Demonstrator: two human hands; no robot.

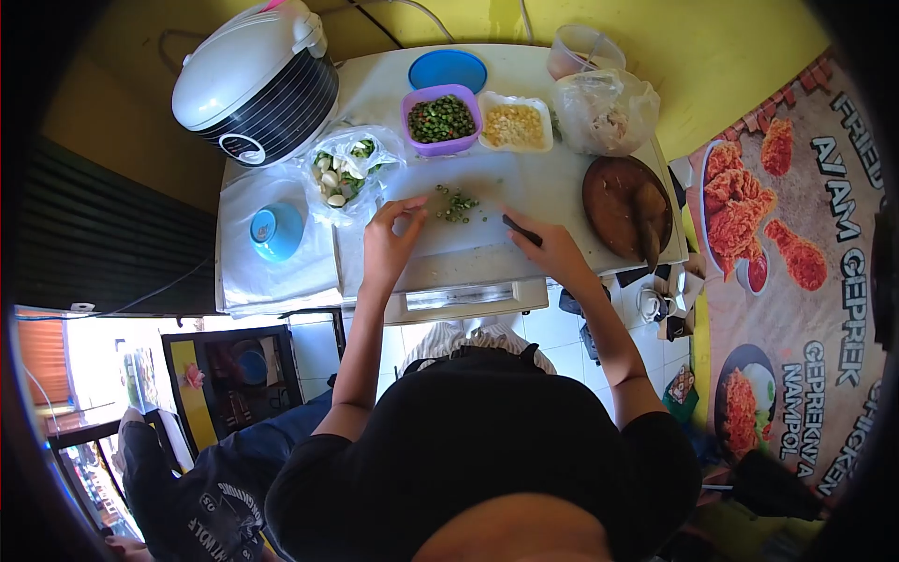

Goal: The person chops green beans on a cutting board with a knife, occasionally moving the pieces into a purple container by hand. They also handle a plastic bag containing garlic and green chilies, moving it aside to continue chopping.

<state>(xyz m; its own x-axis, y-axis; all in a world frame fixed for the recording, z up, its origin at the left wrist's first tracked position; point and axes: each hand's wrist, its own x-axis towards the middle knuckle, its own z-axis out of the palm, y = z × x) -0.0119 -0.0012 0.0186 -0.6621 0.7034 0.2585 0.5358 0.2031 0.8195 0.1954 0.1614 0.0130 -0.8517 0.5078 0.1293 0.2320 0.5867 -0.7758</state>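
My right hand (545, 248) is closed around the dark handle of a knife (522, 229); its blade is hard to make out. My left hand (393, 242) is at the left of a pale cutting board (421, 187), fingers apart, with nothing visible in it. Between the hands lies a small pile of chopped green pieces (457, 204). Behind the board are a purple container (440, 150) of chopped green and red pieces and a white tray (518, 140) of pale yellow chopped pieces. A plastic bag (348, 173) with garlic cloves and green pieces lies left of the board.
A brown mortar with a pestle (646, 211) stands right, near a clear bag (607, 117) and a plastic tub (582, 51). A blue bowl (276, 232), rice cooker (253, 84) and blue lid (448, 72) are also on the table. Another person's dark shirt (220, 487) shows lower left.
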